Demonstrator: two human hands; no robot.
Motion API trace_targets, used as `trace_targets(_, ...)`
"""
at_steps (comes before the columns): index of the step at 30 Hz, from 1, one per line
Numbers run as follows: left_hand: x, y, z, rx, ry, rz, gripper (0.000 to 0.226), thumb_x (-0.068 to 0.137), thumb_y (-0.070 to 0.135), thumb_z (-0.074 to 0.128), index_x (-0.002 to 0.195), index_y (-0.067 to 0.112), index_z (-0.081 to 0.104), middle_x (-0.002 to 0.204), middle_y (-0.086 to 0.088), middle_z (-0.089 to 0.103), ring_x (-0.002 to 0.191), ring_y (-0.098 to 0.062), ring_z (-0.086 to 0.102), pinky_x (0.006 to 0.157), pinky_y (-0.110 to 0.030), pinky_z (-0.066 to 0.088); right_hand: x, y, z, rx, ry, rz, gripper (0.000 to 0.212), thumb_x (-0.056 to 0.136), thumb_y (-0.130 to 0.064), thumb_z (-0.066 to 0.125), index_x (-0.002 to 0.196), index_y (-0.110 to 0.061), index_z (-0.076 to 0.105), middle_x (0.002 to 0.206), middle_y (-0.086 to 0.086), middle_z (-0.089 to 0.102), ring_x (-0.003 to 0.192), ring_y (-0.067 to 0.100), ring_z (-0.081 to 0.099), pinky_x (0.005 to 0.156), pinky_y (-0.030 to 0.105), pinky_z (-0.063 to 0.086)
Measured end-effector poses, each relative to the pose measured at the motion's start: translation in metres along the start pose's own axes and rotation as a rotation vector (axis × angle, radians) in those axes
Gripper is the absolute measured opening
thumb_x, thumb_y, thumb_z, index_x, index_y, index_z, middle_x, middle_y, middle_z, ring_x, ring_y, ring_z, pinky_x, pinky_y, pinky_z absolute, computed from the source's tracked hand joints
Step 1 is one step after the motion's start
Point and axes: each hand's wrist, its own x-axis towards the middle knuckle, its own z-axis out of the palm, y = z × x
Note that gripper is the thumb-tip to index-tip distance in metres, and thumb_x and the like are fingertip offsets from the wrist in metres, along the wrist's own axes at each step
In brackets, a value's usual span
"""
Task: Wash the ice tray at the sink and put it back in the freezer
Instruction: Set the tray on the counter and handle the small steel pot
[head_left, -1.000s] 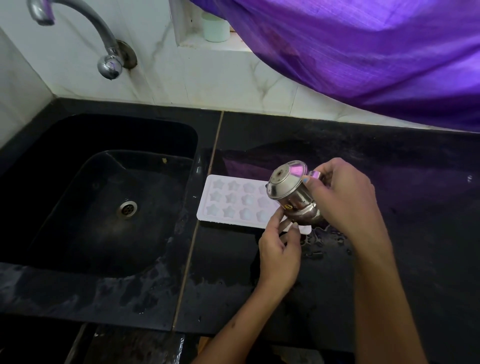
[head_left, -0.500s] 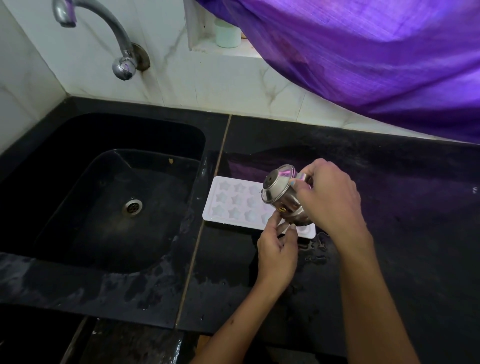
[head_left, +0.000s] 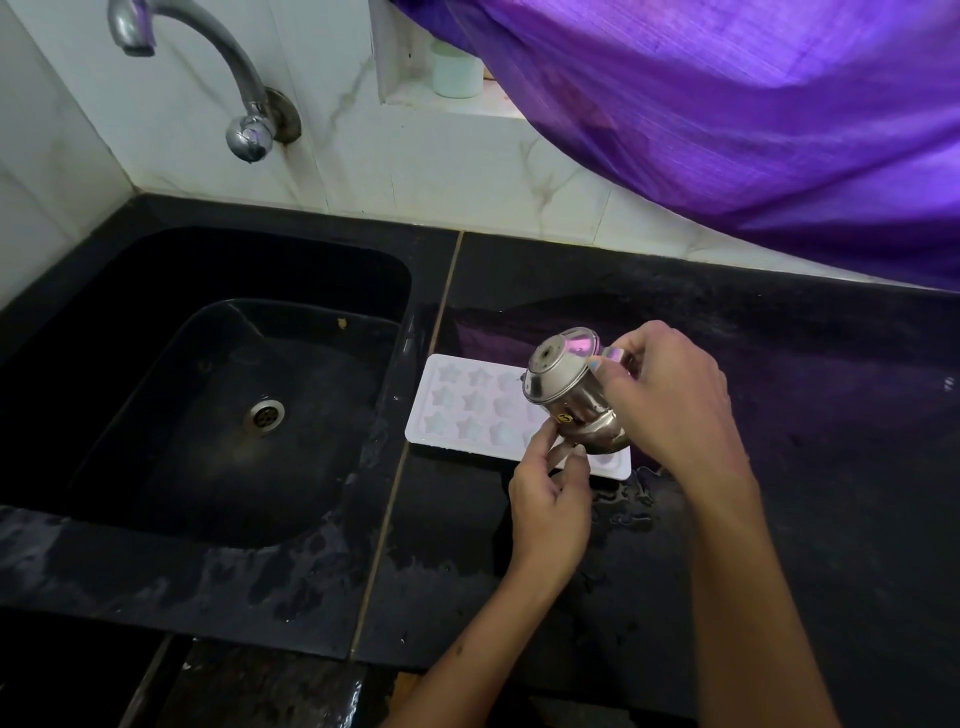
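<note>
A white ice tray (head_left: 467, 402) with star-shaped moulds lies flat on the black counter (head_left: 810, 447), just right of the sink (head_left: 415, 291). My right hand (head_left: 670, 400) grips a small steel mug (head_left: 563, 382) by its handle. The mug is tipped over the tray's right end, mouth downward, and hides the moulds beneath it. My left hand (head_left: 550, 499) pinches the tray's front edge right below the mug's rim.
The black sink basin with its drain (head_left: 266, 414) is to the left, under a steel tap (head_left: 228, 57) with no water running. Spilled water (head_left: 628, 499) lies beside the tray. A purple curtain (head_left: 727, 104) hangs over the back right. A white jar (head_left: 457, 70) stands on the sill.
My view has shifted a little, so the sink and tap sit further right in frame. Both hands, the tilted mug and the tray keep almost the same pose.
</note>
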Motion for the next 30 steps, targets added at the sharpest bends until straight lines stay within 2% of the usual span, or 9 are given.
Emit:
trace_targets(2, 0.000, 0.003, 0.000, -0.012, 0.011, -0.001, 0.038, 0.094, 0.005, 0.047, 0.130, 0.013, 0.054, 0.106, 0.011, 0.069, 0.072, 0.005, 0.060, 0.066, -0.006, 0.046, 0.000, -0.001, -0.002, 0.028, 0.009, -0.002, 0.009, 0.090, -0.028, 0.057, 0.095, -0.021, 0.058, 0.098, 0.001, 0.059, 0.089, 0.022, 0.056, 0.079, 0.044, 0.049)
trace_targets(6, 0.002, 0.006, 0.000, -0.041, 0.024, -0.006, 0.039, 0.094, 0.006, 0.048, 0.132, 0.015, 0.052, 0.114, 0.006, 0.067, 0.075, 0.007, 0.062, 0.068, -0.005, 0.045, 0.000, -0.005, -0.005, 0.067, 0.024, -0.023, 0.007, 0.090, -0.027, 0.057, 0.093, -0.020, 0.058, 0.097, 0.000, 0.060, 0.089, 0.021, 0.056, 0.080, 0.043, 0.048)
trace_targets(9, 0.004, 0.006, -0.003, -0.050, 0.046, -0.002, 0.040, 0.093, 0.009, 0.049, 0.133, 0.014, 0.051, 0.117, 0.002, 0.066, 0.090, 0.007, 0.064, 0.075, -0.005, 0.045, 0.003, -0.011, -0.002, 0.054, 0.016, -0.050, 0.007, 0.090, -0.027, 0.057, 0.093, -0.021, 0.058, 0.098, 0.001, 0.060, 0.089, 0.022, 0.057, 0.081, 0.044, 0.049)
trace_targets(12, 0.005, 0.006, -0.006, -0.061, 0.053, -0.003, 0.039, 0.094, 0.008, 0.048, 0.133, 0.012, 0.050, 0.113, 0.008, 0.066, 0.088, 0.010, 0.063, 0.074, -0.005, 0.044, 0.005, -0.017, 0.003, 0.013, 0.000, -0.077, 0.008, 0.090, -0.027, 0.057, 0.096, -0.021, 0.058, 0.098, 0.001, 0.059, 0.090, 0.025, 0.057, 0.081, 0.045, 0.049)
trace_targets(16, 0.007, 0.004, -0.008, -0.068, 0.063, 0.007, 0.046, 0.086, 0.020, 0.050, 0.132, 0.011, 0.050, 0.102, 0.016, 0.070, 0.067, 0.007, 0.059, 0.067, -0.006, 0.046, 0.007, -0.022, 0.012, -0.027, -0.016, -0.099, 0.011, 0.091, -0.029, 0.057, 0.098, -0.020, 0.058, 0.099, 0.000, 0.059, 0.090, 0.025, 0.058, 0.080, 0.044, 0.049)
trace_targets(20, 0.009, 0.001, -0.010, -0.063, 0.078, -0.013, 0.036, 0.094, 0.005, 0.048, 0.129, 0.009, 0.052, 0.092, 0.029, 0.068, 0.081, 0.012, 0.062, 0.073, -0.006, 0.045, 0.009, -0.023, 0.018, -0.065, -0.019, -0.097, 0.010, 0.091, -0.028, 0.056, 0.097, -0.021, 0.057, 0.100, -0.001, 0.057, 0.088, 0.026, 0.057, 0.074, 0.036, 0.042)
trace_targets(23, 0.010, 0.002, -0.009, -0.055, 0.082, -0.016, 0.035, 0.094, 0.003, 0.048, 0.128, 0.010, 0.053, 0.098, 0.025, 0.065, 0.095, 0.010, 0.061, 0.078, -0.007, 0.043, 0.010, -0.022, 0.019, -0.071, -0.013, -0.101, 0.009, 0.090, -0.028, 0.056, 0.096, -0.021, 0.057, 0.099, 0.000, 0.058, 0.087, 0.027, 0.057, 0.075, 0.038, 0.044)
trace_targets(27, 0.010, 0.000, -0.008, -0.045, 0.087, -0.022, 0.035, 0.094, 0.002, 0.048, 0.128, 0.008, 0.053, 0.100, 0.021, 0.065, 0.087, 0.011, 0.062, 0.076, -0.007, 0.045, 0.010, -0.021, 0.019, -0.068, -0.014, -0.090, 0.010, 0.091, -0.028, 0.056, 0.097, -0.020, 0.057, 0.101, 0.000, 0.056, 0.089, 0.027, 0.057, 0.076, 0.038, 0.044)
trace_targets(30, 0.009, -0.001, -0.007, -0.040, 0.089, -0.032, 0.036, 0.094, 0.003, 0.048, 0.129, 0.009, 0.052, 0.099, 0.020, 0.065, 0.073, 0.013, 0.060, 0.070, -0.007, 0.046, 0.010, -0.019, 0.018, -0.060, -0.015, -0.087, 0.010, 0.091, -0.028, 0.056, 0.097, -0.020, 0.057, 0.101, 0.000, 0.056, 0.089, 0.027, 0.056, 0.075, 0.036, 0.042)
